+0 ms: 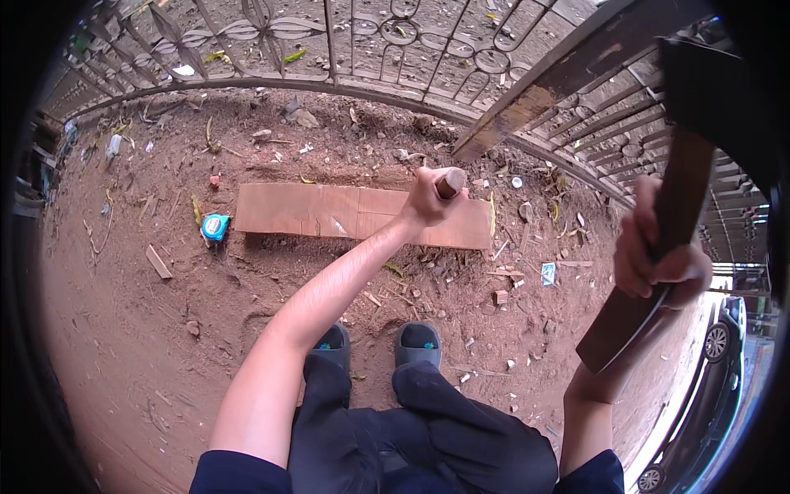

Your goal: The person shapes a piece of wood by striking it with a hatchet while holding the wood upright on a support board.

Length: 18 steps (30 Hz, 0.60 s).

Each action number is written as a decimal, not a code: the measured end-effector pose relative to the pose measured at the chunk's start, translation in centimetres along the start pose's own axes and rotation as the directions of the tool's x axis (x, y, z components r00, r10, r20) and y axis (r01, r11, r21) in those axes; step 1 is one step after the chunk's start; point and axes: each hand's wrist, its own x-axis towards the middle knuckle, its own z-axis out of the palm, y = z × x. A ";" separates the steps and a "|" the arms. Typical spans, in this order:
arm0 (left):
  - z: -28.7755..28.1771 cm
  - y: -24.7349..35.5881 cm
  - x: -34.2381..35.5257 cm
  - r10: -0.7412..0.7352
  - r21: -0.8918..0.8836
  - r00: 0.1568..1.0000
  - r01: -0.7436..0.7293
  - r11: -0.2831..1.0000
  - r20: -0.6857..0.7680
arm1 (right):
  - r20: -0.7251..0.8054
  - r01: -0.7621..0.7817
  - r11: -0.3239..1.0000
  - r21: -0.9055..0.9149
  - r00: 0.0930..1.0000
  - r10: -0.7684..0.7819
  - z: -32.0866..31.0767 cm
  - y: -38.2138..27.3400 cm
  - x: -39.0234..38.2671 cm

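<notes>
A long brown wooden plank (321,210) lies flat on the soil, with crack lines and a pale scuff on its top. Over its right part, my left hand (430,200) is closed round an upright wooden tool handle (450,183), whose round butt faces up. My fist hides the tool's lower end, so I cannot tell whether it touches the wood. Raised at the right, my right hand (658,247) grips a wooden-handled tool (685,185). Its broad, dark head is at the top, partly lost in the dark picture rim, and its thick handle end extends below my fist.
A blue tape measure (216,227) lies by the plank's left end. Beyond stands a metal fence (403,86) with a slanting beam (559,74). Wood scraps (159,262), stones and litter dot the soil. My sandals (417,342) are below the plank; a parked car (712,387) shows lower right.
</notes>
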 end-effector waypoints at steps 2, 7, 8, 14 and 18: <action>0.8 0.0 0.5 0.016 -0.014 1.000 -0.016 1.000 -0.007 | 0.195 0.097 0.991 -0.096 0.978 -0.076 -0.3 -3.4 -1.1; 0.6 -0.7 0.0 0.006 -0.030 1.000 -0.006 1.000 -0.009 | 0.256 0.161 0.986 -0.048 0.956 -0.144 0.7 -1.2 -0.4; 0.5 -0.7 -0.2 0.002 -0.031 1.000 -0.002 1.000 -0.003 | 0.161 0.076 0.997 -0.023 0.984 -0.071 0.8 1.6 0.0; -0.9 -2.0 -0.8 0.025 0.159 0.996 -0.038 0.987 0.086 | -0.216 -0.514 0.850 -0.117 0.848 0.483 0.9 14.5 1.7; -0.2 -1.1 -0.9 0.049 0.013 0.998 -0.049 0.999 0.045 | -0.288 -0.251 0.949 -0.191 0.939 0.190 3.0 8.1 1.5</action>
